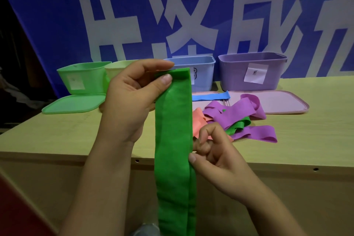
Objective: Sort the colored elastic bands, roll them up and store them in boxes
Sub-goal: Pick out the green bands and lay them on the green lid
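Matt green band (173, 140), wood-grain table (306, 140)

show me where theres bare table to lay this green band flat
Bare table lies left of your left hand, in front of the green lid. Crowded: the band pile by the purple lid.

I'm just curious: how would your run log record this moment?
left hand pinches green band top | right hand pinches edge | green box open
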